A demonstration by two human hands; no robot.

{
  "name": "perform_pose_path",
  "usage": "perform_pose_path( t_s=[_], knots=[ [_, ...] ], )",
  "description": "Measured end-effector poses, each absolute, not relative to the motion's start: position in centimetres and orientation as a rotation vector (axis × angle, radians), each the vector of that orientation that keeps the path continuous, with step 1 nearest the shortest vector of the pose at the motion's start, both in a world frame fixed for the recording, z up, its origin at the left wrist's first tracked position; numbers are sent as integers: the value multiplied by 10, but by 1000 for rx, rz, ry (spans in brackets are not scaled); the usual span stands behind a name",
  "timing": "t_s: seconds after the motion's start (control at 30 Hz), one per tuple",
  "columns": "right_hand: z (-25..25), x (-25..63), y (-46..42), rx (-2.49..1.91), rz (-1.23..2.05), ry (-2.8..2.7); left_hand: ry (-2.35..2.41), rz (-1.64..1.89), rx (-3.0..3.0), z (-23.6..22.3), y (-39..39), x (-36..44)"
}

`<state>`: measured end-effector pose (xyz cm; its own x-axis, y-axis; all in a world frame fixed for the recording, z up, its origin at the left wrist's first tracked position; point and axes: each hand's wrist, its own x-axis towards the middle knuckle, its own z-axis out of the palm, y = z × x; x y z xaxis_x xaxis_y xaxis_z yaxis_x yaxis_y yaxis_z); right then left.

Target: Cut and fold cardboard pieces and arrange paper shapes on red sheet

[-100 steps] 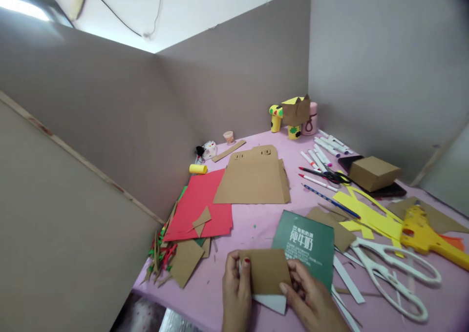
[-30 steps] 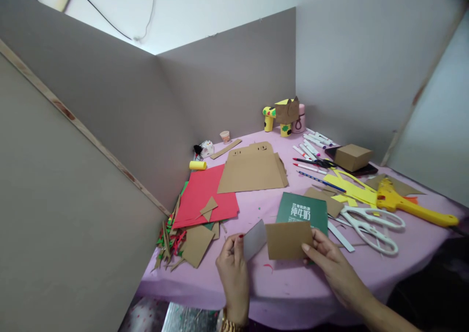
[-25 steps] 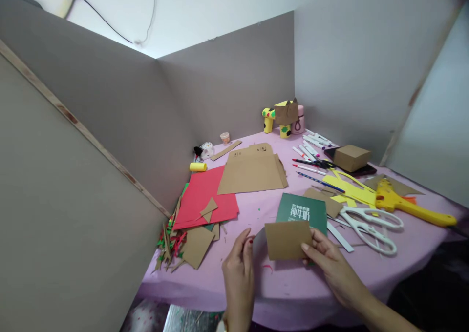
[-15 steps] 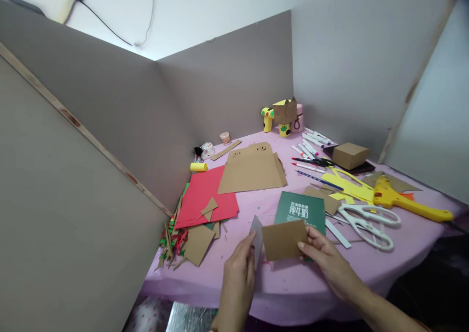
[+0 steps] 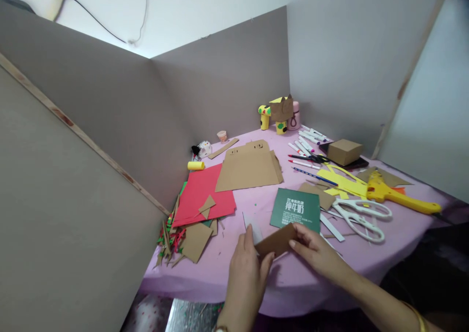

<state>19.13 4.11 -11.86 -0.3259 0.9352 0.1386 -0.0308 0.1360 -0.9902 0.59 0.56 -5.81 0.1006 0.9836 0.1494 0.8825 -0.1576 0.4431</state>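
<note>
One brown cardboard piece (image 5: 277, 239) is pinched in the right hand (image 5: 311, 250) above the surface (image 5: 210, 276); the left hand (image 5: 246, 266) straddles its left end beside a pale piece (image 5: 252, 228), grip unclear.

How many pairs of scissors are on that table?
2: the white scissors beside the yellow glue gun, and the black scissors near the markers. More could be hidden under the cardboard scraps.

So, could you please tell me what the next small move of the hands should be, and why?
I would probably square the pale grey card at the left hand with the brown rectangular cardboard piece in the right hand, since the two sit close together at an angle, their edges not lined up.
</note>
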Motion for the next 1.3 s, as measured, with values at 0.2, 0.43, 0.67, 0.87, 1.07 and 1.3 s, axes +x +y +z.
perform_pose_path(
  t_s=[0.2, 0.43, 0.67, 0.87, 1.07, 1.3],
  knots=[
    [-113, 194, 44, -930, 1356, -1527, 1717, 384, 2165, -33, 14, -6],
    [-114, 192, 44, -1035, 1229, -1597, 1739, 215, 2241, -18, 25, -5],
    [-109, 190, 44, -1240, 893, -1785, 1662, 225, 2401, -21, 29, -5],
    [-102, 190, 43, -1252, 808, -1847, 1667, 372, 2282, -32, 21, -5],
    [-95, 184, 39, -1225, 810, -1863, 1592, 472, 2174, -33, 12, -9],
    [-105, 182, 39, -1204, 795, -1876, 1618, 502, 2144, -41, 7, -11]
  ],
)
